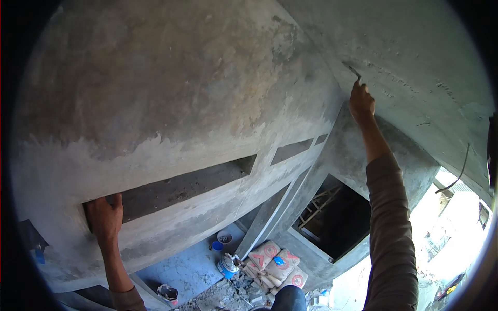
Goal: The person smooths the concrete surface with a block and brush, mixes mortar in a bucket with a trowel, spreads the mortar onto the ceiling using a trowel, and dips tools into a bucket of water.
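Observation:
My right hand [362, 101] is raised to the sloping grey ceiling [425, 67], its fingers wrapped round the handle of a small trowel [352, 70]. The trowel's thin blade lies close against the ceiling, beside a line of rough marks; whether it touches cannot be told. At the lower left my left hand [105, 215] reaches into the end of a long slot-like opening [181, 189] in the plastered wall [155, 98]. Its fingers are curled over the opening's edge, partly hidden inside, and grip it.
Far below stand stacked cement bags [275, 264], a blue-and-white bucket [227, 265], a blue pail [217, 245] and rubble [244, 290]. A dark square window opening [334, 217] is in the far wall. A bent rod [459, 173] hangs from the ceiling at right. My knee [289, 299] shows at the bottom.

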Motion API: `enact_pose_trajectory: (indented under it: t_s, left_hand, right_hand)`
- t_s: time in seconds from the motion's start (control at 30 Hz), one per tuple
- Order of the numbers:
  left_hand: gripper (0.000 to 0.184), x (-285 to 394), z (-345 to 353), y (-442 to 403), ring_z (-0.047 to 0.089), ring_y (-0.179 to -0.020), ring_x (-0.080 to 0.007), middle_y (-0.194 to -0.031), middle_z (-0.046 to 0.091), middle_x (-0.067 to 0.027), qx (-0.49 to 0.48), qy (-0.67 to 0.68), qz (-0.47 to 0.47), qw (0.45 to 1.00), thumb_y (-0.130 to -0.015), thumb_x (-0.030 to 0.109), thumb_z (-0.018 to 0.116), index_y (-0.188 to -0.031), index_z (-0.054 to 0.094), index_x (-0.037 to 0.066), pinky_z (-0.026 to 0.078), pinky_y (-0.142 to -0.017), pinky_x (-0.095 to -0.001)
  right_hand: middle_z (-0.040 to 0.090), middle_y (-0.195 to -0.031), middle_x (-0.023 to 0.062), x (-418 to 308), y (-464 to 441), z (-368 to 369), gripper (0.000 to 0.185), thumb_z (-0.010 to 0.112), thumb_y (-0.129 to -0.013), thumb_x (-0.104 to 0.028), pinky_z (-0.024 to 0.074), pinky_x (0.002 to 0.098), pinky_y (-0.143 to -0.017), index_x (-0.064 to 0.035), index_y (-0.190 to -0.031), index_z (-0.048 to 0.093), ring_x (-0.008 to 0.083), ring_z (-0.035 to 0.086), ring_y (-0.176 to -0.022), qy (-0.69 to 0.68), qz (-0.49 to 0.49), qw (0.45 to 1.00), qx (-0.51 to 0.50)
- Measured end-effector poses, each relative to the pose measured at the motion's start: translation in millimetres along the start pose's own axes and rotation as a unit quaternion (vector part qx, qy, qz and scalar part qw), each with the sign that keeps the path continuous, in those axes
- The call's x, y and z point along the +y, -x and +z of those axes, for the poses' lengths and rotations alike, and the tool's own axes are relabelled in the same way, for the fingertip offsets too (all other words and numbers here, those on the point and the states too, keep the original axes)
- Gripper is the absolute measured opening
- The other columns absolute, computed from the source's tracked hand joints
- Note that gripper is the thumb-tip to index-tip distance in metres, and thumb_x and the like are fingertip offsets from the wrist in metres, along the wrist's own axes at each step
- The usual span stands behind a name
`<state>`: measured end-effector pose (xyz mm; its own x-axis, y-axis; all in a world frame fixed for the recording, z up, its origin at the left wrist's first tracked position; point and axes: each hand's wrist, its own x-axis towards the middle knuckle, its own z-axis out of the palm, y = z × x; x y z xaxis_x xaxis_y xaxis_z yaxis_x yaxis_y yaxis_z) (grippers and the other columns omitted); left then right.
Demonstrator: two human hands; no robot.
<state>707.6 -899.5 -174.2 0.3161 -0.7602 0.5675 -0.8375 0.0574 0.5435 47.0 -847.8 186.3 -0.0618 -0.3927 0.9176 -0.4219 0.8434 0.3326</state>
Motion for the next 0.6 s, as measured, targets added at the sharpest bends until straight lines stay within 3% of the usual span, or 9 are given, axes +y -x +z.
enact_pose_trajectory:
  t_s: [0.07, 0.23, 0.47, 0.57, 0.6]
  left_hand:
    - [0.053, -1, 6, 2, 0.055, -0.128, -0.0456, -0.135, 0.061, -0.0271, 0.052, 0.006, 0.023, 0.998, -0.090, 0.029, 0.075, -0.133, 0.063, 0.000, 0.043, -0.111, -0.0497]
    - [0.056, 0, 6, 3, 0.054, -0.128, -0.0469, -0.134, 0.062, -0.0271, 0.068, 0.014, 0.043, 0.997, -0.085, 0.023, 0.078, -0.133, 0.062, -0.001, 0.043, -0.110, -0.0501]
    - [0.057, -6, 15, 0, 0.055, -0.125, -0.0477, -0.133, 0.062, -0.0278, 0.088, 0.038, 0.083, 0.992, -0.082, 0.019, 0.080, -0.132, 0.062, 0.000, 0.043, -0.109, -0.0506]
    - [0.057, -9, 16, 0, 0.056, -0.125, -0.0474, -0.132, 0.063, -0.0279, 0.064, 0.072, 0.056, 0.994, -0.080, 0.020, 0.080, -0.131, 0.063, 0.001, 0.043, -0.109, -0.0509]
    - [0.057, -9, 16, -1, 0.056, -0.125, -0.0473, -0.131, 0.063, -0.0279, 0.053, 0.088, 0.045, 0.994, -0.080, 0.020, 0.081, -0.131, 0.063, 0.001, 0.044, -0.108, -0.0510]
  right_hand:
    - [0.062, -0.112, 0.0136, 23, 32, -24, 0.054, 0.056, -0.098, -0.013, 0.0645, 0.0468, -0.069, -0.0144, -0.151, 0.044, 0.0326, 0.074, -0.088, -0.057, -0.032, 0.997, 0.050]
    - [0.064, -0.101, 0.0098, 68, 108, -109, 0.054, 0.065, -0.098, -0.019, 0.0645, 0.0403, -0.058, -0.0205, -0.149, 0.051, 0.0238, 0.073, -0.074, -0.179, -0.084, 0.958, 0.207]
    - [0.065, -0.095, 0.0055, 123, 106, -186, 0.053, 0.071, -0.097, -0.018, 0.0648, 0.0367, -0.057, -0.0208, -0.147, 0.056, 0.0181, 0.069, -0.068, -0.273, -0.114, 0.859, 0.418]
    - [0.063, -0.092, 0.0049, 125, 95, -194, 0.054, 0.070, -0.096, -0.015, 0.0647, 0.0367, -0.057, -0.0206, -0.148, 0.056, 0.0186, 0.069, -0.066, -0.287, -0.122, 0.852, 0.421]
    - [0.062, -0.090, 0.0049, 122, 93, -187, 0.055, 0.070, -0.096, -0.014, 0.0647, 0.0371, -0.057, -0.0207, -0.148, 0.055, 0.0189, 0.069, -0.066, -0.258, -0.122, 0.881, 0.378]
